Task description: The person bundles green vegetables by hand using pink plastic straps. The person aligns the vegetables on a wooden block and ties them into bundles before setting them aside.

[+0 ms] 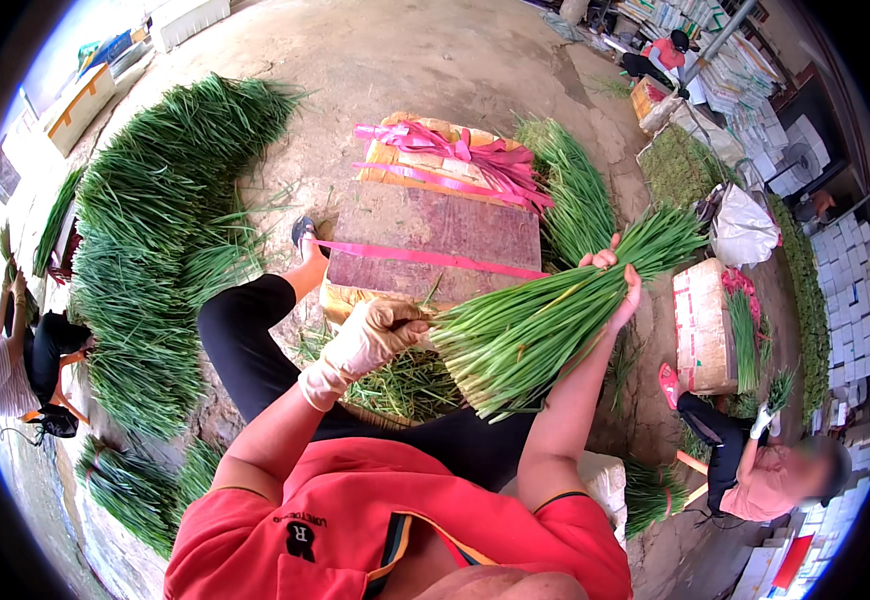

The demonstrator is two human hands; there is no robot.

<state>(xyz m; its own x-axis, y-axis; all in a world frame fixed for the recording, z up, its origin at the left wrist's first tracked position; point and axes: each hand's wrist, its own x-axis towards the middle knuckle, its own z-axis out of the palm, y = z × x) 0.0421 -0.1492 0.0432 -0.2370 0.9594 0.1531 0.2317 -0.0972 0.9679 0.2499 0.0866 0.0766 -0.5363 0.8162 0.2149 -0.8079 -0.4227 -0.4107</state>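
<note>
A thick bundle of green chives (545, 315) slants over my lap, pale cut ends toward the lower left and leaf tips toward the upper right. My right hand (620, 272), bare, is closed around its upper part. At the cut ends, my left hand (370, 345) in a pale glove has its fingers pinched together. Thin green blades stick out by those fingertips. Just beyond the bundle, a pink ribbon (435, 260) lies across a brown board-topped block (435, 225). More pink ribbons (455, 150) are heaped on the block's far end.
A long heap of chives (145, 240) curves along the left. Loose trimmings (400, 385) lie below my hands, and another chive pile (570, 185) rests beside the block. Co-workers sit at the left (30, 350), right (765, 470) and far right (660, 60). White boxes (855, 290) are stacked at the right.
</note>
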